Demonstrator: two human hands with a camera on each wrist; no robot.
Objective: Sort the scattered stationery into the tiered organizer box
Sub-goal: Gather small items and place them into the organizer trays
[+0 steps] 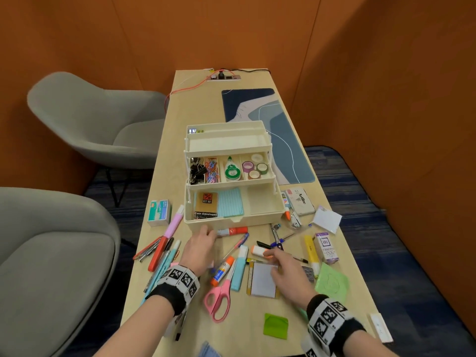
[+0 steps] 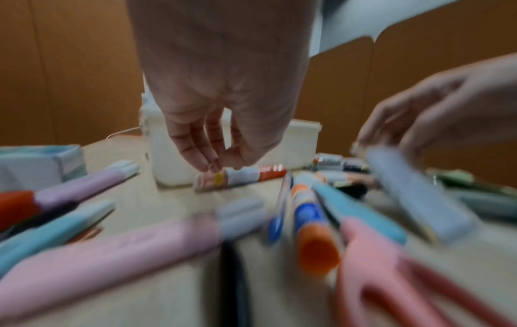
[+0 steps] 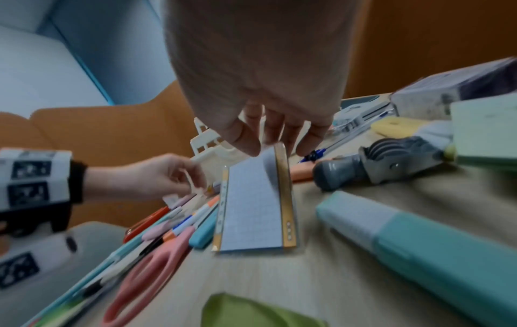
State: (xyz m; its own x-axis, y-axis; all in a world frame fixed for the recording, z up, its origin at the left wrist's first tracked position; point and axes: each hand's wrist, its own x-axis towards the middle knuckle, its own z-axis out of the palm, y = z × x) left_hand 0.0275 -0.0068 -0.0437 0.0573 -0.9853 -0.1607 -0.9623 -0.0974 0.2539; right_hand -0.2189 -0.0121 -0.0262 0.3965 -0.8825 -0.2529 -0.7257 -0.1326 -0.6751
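- Fingers [image 2: 208,152] of the left hand [image 1: 199,249] are seen hanging downward and loosely curled, their tips just above the end of a red and white glue stick [image 2: 243,176]; nothing is held, and whether the tips touch the stick cannot be told through the blur.
- Fingers [image 3: 249,141] of the right hand [image 1: 289,270] are bent down onto the far edge of a pale grid-ruled notepad [image 3: 253,208] with yellow side strips; the thumb and fingertips are placed at that edge, which is seen lifted slightly off the worktop [image 1: 154,274].
- The tiered organizer box [image 1: 231,173] is stood open in the middle of the worktop, beyond both hands.
- In its middle tier, binder clips [image 1: 196,170], coloured paper clips [image 1: 212,170], a green tape dispenser [image 1: 233,170] and washi tape rolls [image 1: 255,166] are kept in separate compartments.
- In its bottom tier, a coin envelope pack [image 1: 206,204] and a teal lined pad [image 1: 230,203] are laid side by side on the left.
- The glue stick is laid just in front of the box's front wall.
- Pink scissors [image 1: 219,297], an orange-capped glue pen [image 1: 222,270] and a teal highlighter [image 1: 239,269] are scattered between the two hands.
- A staples box [image 1: 159,212] is set to the left of the organizer, and an ink pad tin [image 1: 300,200] to its right.
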